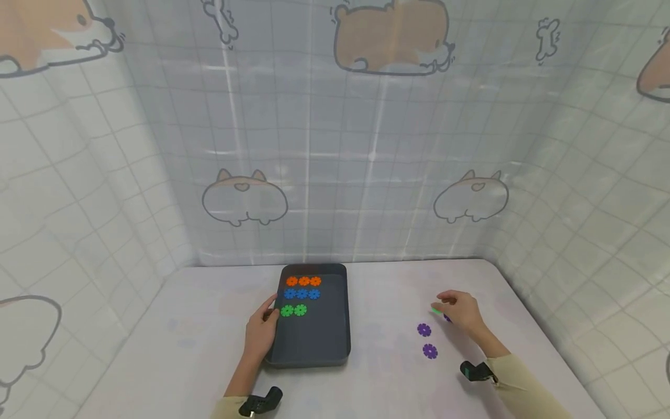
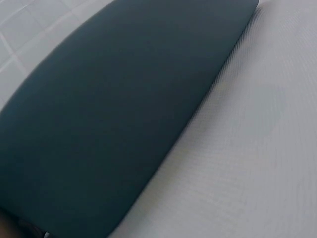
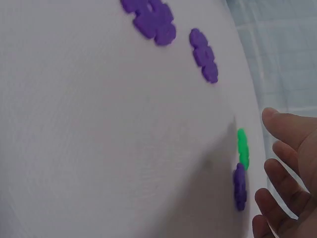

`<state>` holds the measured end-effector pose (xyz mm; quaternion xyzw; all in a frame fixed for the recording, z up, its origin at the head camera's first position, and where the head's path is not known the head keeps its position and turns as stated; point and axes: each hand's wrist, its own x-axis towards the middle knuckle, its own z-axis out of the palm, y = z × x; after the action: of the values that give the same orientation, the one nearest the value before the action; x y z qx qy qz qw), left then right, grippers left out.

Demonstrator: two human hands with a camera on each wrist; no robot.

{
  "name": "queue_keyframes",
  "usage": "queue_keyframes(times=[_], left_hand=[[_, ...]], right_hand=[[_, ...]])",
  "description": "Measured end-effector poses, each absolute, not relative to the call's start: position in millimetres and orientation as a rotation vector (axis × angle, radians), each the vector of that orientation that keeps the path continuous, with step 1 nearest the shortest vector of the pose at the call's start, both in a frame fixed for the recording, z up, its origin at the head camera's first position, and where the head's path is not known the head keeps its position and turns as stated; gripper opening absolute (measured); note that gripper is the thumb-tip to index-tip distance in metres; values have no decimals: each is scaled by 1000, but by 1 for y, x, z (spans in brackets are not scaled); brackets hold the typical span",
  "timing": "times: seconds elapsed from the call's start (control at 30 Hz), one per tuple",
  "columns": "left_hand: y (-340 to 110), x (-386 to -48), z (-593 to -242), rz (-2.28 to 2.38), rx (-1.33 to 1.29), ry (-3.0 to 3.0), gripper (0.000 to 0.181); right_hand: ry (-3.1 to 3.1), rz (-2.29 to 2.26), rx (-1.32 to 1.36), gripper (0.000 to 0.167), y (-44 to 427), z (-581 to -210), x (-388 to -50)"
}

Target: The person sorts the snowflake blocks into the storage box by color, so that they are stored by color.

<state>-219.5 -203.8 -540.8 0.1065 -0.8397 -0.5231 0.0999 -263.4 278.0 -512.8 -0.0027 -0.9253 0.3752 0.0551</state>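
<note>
My left hand (image 1: 260,333) grips the left rim of a dark grey tray (image 1: 327,337), whose outer wall (image 2: 114,114) fills much of the left wrist view. Inside the tray lie rows of flower-shaped plastic discs: orange (image 1: 304,281), blue (image 1: 302,294) and two green ones (image 1: 293,311). Over on the right, my right hand (image 1: 460,309) hovers by a loose green disc (image 3: 242,148), fingers spread and loosely bent. That disc lies on the table against a purple disc (image 3: 239,187). Two more purple discs, one nearer (image 1: 430,351) and one farther (image 1: 424,330), lie beside this hand.
A white-covered table (image 1: 387,302) carries everything. Pale tile-patterned sheeting with cartoon dogs (image 1: 335,139) rises behind it and on both sides. Each wrist wears a black camera, the left one (image 1: 260,402) in front of the tray, the right one (image 1: 477,371) near the purple discs.
</note>
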Motion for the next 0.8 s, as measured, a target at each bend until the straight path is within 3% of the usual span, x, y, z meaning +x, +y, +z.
queue_keyframes(times=[0.47, 0.8], left_hand=[[-203, -219, -542, -1556, 321, -2470, 42], [-203, -219, -542, -1564, 327, -2470, 42]], right_hand=[[-2836, 1144, 41, 47, 287, -529, -263], [-2863, 1124, 63, 40, 289, -530, -266]])
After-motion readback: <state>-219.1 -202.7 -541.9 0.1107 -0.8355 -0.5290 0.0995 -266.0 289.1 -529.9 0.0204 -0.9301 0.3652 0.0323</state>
